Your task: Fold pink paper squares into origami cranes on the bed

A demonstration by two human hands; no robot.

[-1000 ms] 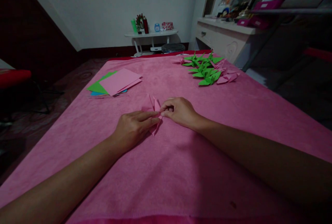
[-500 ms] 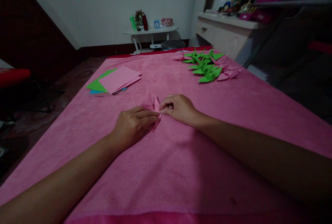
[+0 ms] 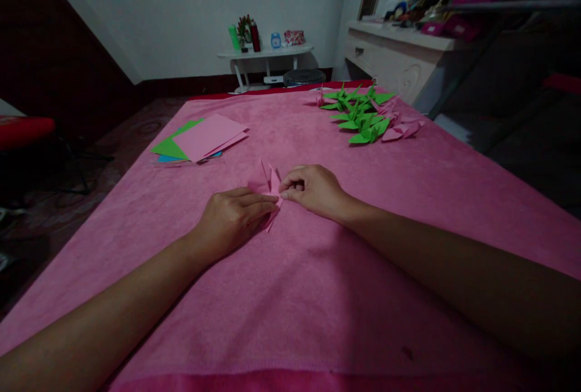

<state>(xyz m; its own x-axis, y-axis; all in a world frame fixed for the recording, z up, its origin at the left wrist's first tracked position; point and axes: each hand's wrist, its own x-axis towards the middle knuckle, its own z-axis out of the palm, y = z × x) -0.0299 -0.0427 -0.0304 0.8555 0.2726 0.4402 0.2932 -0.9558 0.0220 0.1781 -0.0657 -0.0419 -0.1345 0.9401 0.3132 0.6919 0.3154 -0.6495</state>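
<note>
A big desk (image 3: 290, 295) with a pink cloth fills the view. A heap of folded paper birds (image 3: 363, 120) lies at 1 o'clock, a stack of flat sheets (image 3: 204, 138) at 10 o'clock. In the middle the left hand (image 3: 231, 219) lies flat, fingers together, pressing down a half-folded pink paper (image 3: 267, 181). The right hand (image 3: 313, 189) pinches its 3 o'clock edge. A small crease seems under way; it needs a tight, careful pinch.

Dim room before me, white side table (image 3: 264, 53) against white wall (image 3: 181, 11), cream dresser (image 3: 390, 59) right of it, dark patterned floor (image 3: 136, 129) below it.
</note>
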